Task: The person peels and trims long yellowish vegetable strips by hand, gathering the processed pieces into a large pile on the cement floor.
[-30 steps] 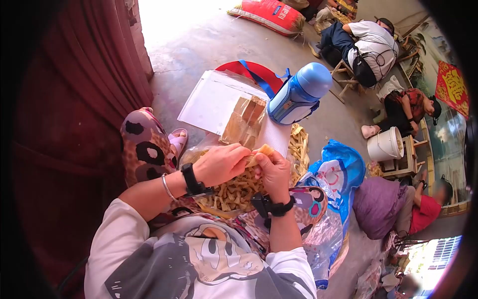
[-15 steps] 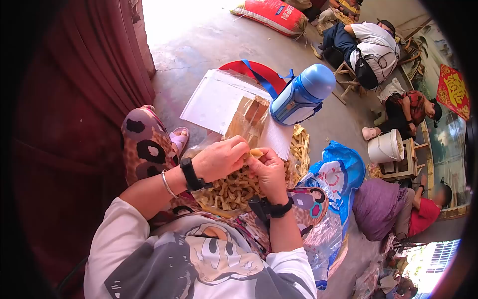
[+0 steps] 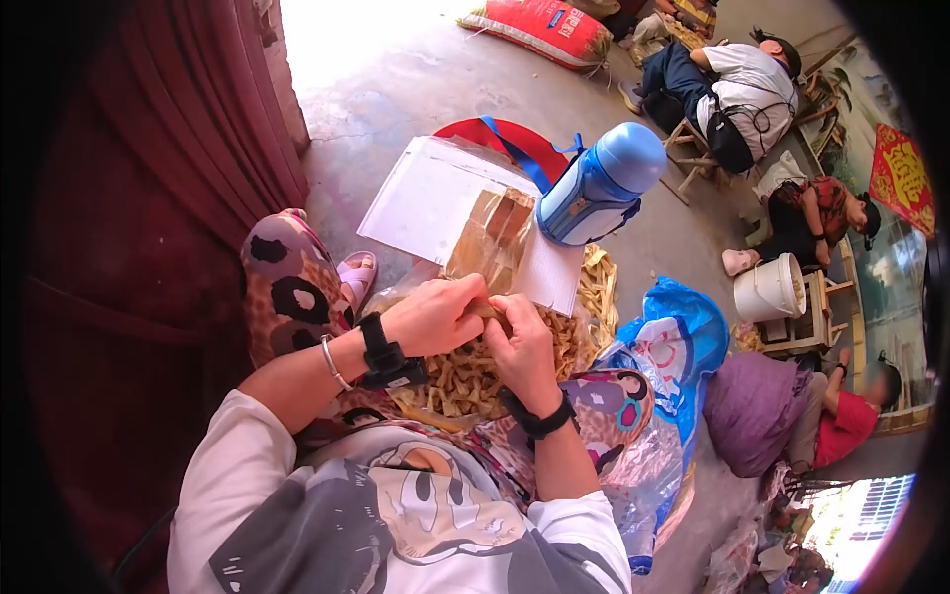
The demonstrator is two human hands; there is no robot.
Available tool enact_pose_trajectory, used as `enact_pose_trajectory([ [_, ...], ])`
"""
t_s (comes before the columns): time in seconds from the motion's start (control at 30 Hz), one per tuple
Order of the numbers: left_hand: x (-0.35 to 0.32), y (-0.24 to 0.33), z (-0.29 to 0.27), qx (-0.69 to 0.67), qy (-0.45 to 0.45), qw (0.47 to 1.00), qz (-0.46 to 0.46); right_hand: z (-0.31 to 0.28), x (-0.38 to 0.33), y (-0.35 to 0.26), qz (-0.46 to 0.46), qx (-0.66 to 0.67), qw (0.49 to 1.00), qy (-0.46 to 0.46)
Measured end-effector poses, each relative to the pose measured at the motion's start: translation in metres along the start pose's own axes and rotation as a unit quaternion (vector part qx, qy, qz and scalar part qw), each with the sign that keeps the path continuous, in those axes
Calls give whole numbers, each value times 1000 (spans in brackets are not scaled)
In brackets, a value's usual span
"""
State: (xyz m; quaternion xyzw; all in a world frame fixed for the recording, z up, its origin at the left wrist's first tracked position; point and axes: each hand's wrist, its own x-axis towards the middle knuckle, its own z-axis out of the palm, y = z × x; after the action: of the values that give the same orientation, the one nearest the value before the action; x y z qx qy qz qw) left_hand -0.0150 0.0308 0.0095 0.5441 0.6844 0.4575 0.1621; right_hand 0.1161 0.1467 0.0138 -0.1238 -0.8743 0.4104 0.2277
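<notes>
Both my hands meet above my lap. My left hand [image 3: 435, 317], with a black wristband and a silver bangle on its arm, is closed on one end of a tan, dried-looking piece [image 3: 487, 311]. My right hand [image 3: 524, 351], also wearing a black band, pinches the same piece from the other side. Fingers cover most of it, so its exact kind is unclear. Just below lies a heap of yellowish dried strips [image 3: 460, 381] in clear plastic. Beyond my hands, a clear bag with brown blocks [image 3: 492, 233] rests on a white board [image 3: 406, 203].
A blue flask [image 3: 599, 188] stands on the board's right side, over a red round seat [image 3: 534, 148]. Blue-and-clear plastic [image 3: 668, 346] lies by my right leg. Several people sit working at the right, near a white bucket [image 3: 767, 289] and a purple sack [image 3: 752, 416].
My hands have turned slightly and drawn closer around the piece, so less of it shows. My right wrist has rotated. The surroundings are almost unchanged.
</notes>
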Motion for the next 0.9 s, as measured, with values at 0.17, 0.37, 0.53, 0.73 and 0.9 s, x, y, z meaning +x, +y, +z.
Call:
enact_pose_trajectory([
  [0.17, 5, 2, -7, 38, 51, 993, 101, -14, -3, 18, 200, 488, 841, -124],
  [0.37, 4, 9, -11, 101, 70, 974, 191, -16, -4, 14, 249, 551, 787, -119],
  [0.53, -1, 6, -9, 99, 4, 989, 107, -15, 2, 9, 253, 376, 886, -95],
  [0.73, -2, 15, -30, -168, 27, 984, -57, -35, -1, 49, 222, 581, 783, -27],
  [0.9, -6, 8, -39, -167, 66, 984, -5, -43, 7, 41, 226, 491, 841, 10],
])
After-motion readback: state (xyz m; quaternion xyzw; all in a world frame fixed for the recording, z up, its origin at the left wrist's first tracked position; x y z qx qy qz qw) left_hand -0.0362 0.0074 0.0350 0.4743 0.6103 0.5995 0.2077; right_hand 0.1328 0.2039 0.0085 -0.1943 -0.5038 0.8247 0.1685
